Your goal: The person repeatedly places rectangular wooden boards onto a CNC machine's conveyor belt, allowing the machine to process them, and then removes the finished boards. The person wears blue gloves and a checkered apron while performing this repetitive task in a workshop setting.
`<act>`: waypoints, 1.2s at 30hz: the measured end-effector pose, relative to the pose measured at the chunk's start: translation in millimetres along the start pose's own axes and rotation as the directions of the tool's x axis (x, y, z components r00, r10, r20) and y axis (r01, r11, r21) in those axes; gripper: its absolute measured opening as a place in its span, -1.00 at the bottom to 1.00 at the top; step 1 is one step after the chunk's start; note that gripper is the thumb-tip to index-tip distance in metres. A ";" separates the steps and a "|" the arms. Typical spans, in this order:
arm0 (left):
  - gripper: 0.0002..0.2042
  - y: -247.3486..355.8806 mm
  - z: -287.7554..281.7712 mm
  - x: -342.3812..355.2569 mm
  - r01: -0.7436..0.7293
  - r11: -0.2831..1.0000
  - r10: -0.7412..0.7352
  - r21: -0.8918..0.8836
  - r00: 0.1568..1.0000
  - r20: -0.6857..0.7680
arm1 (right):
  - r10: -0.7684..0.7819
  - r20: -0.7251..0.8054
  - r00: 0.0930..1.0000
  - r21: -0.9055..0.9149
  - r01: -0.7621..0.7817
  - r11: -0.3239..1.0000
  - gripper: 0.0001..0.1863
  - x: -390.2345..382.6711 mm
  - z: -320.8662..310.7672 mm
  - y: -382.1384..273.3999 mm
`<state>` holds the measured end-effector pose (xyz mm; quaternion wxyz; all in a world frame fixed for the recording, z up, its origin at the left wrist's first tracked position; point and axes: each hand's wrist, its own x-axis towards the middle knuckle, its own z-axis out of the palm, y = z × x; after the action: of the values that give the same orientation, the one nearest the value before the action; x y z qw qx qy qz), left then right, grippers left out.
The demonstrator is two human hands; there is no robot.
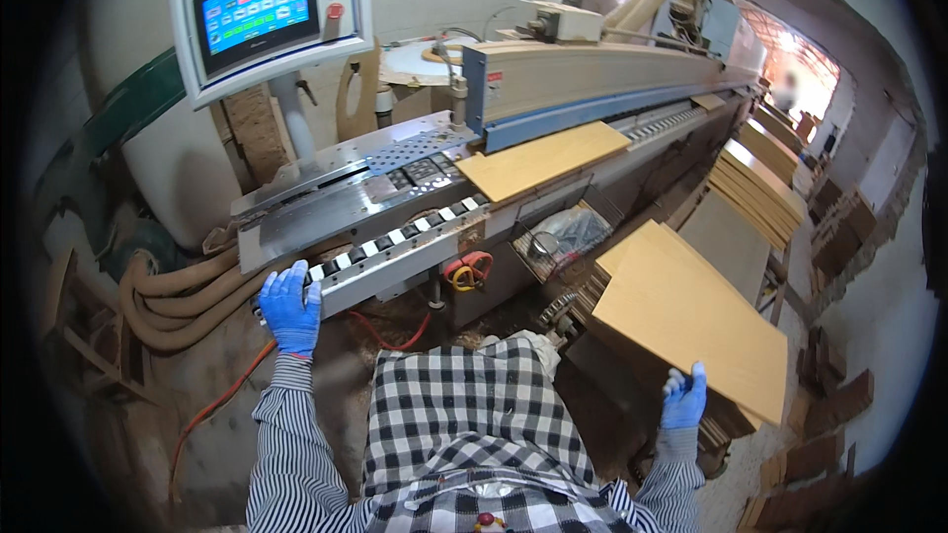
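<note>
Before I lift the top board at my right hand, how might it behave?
The top board looks flat, so probably stiff. Its smooth face may be slippery. Thin and wide, it might tip if lifted from one edge.

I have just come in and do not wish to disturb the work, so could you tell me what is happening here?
A gloved person stands at a long machine. The left hand rests on the end of the roller rail. The right hand is at the near edge of the top wooden panel on a stack; its grip is unclear. Another panel lies on the machine.
</note>
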<state>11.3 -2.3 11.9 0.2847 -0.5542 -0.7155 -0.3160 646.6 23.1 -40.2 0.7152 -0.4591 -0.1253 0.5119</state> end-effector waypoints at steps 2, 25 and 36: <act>-0.60 -0.8 4.4 -0.8 -0.028 1.000 0.028 0.009 0.999 -0.028 | 0.057 0.155 0.986 0.000 -0.057 0.998 -0.68 -14.1 1.9 8.1; -0.26 63.3 -69.5 -24.7 -0.077 0.948 0.158 -0.309 0.956 0.246 | 0.078 0.450 0.890 -0.099 -0.037 0.994 -0.69 -75.4 68.7 32.9; -0.37 23.6 -112.7 -71.5 0.003 0.997 0.013 -0.081 0.981 0.196 | 0.574 0.745 0.340 -0.357 -0.524 0.773 -0.84 -97.1 263.4 144.0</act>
<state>56.7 -128.3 32.9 0.1909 -0.5955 -0.7253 -0.2879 343.6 87.8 19.1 0.3424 -0.1980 -0.2955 0.8696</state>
